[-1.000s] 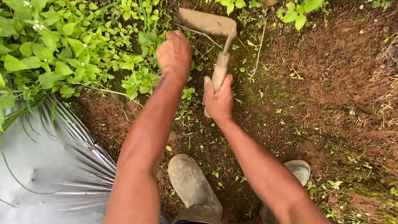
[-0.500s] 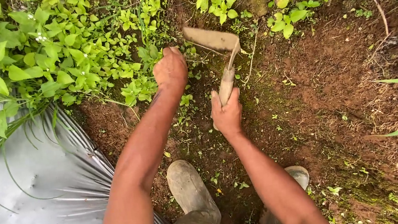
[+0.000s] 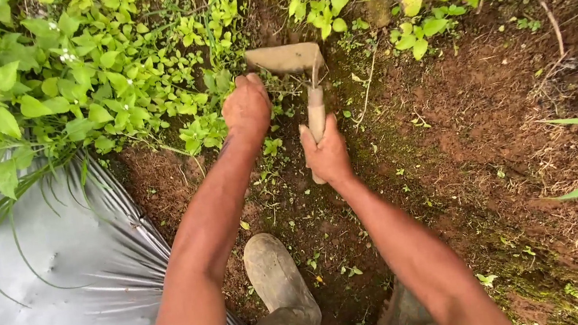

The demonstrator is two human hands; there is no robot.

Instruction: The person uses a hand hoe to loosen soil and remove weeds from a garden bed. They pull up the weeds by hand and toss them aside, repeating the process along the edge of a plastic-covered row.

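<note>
While the right hand point(image 3: 327, 154) wraps its fingers around the hoe point(image 3: 296, 73) handle mid-frame, the left hand point(image 3: 247, 107), fingers curled, grips weeds point(image 3: 208, 128) beside the blade.

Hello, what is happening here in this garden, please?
A person is bent over a strip of bare brown soil. The right hand grips the wooden handle of a small hoe, whose flat blade lies at the edge of the green weeds. The left hand reaches into the small plants just beside the blade. Grey plastic sheeting covers the ground on the left, and two muddy boots stand below the arms.
</note>
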